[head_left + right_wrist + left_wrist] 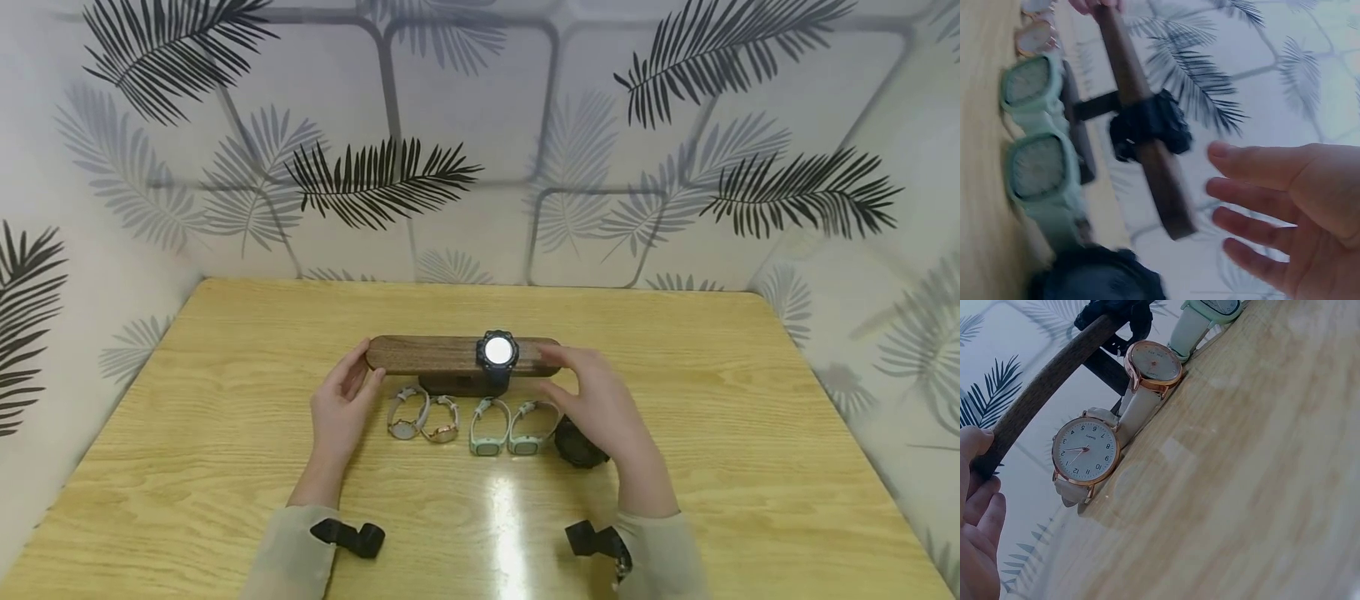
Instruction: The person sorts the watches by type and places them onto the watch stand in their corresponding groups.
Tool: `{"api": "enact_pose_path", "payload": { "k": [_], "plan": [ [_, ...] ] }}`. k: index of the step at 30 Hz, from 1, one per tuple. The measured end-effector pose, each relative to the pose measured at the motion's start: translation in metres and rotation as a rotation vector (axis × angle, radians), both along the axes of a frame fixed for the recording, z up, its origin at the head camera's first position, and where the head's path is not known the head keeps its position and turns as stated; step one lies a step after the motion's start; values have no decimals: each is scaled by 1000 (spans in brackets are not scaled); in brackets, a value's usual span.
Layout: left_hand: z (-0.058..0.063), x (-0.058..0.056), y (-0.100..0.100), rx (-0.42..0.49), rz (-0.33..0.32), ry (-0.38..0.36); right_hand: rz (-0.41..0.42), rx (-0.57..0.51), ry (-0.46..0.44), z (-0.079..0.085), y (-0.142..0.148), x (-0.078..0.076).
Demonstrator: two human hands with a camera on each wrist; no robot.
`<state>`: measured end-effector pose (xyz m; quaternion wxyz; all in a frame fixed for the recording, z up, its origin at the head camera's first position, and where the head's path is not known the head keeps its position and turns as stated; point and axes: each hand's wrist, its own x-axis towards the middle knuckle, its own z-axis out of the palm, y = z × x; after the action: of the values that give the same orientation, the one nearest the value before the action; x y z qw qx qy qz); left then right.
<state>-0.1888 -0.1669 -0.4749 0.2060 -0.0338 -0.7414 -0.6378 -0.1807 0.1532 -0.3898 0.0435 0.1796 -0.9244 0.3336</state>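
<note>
Left grip (341, 408) pinches a dark-brown, round-ended wooden stand (427, 356) bearing a round dark watch (498, 351); right grip (600, 404) hovers uncurled nearby.

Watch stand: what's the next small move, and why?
Probably bring the right hand down to the loose black watch: that hand holds nothing and is near this watch, while the left hand pinches the wooden bar's left end, and only one watch sits on it.
</note>
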Motion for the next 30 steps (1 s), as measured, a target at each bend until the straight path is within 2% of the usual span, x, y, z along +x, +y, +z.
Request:
{"api": "enact_pose_path", "payload": {
  "k": [7, 9, 18, 22, 30],
  "plan": [
    [23, 11, 6, -11, -16, -16, 131, 113, -108, 6, 30, 6],
    [25, 12, 7, -15, -13, -16, 162, 136, -152, 7, 36, 8],
    [0, 3, -1, -6, 10, -22, 240, 183, -321, 3, 45, 6],
    [-3, 2, -2, 1, 6, -7, 237, 181, -375, -2, 46, 5],
    [-3, 0, -1, -2, 4, 4, 228, 166, -411, -4, 46, 6]
  ]
}}
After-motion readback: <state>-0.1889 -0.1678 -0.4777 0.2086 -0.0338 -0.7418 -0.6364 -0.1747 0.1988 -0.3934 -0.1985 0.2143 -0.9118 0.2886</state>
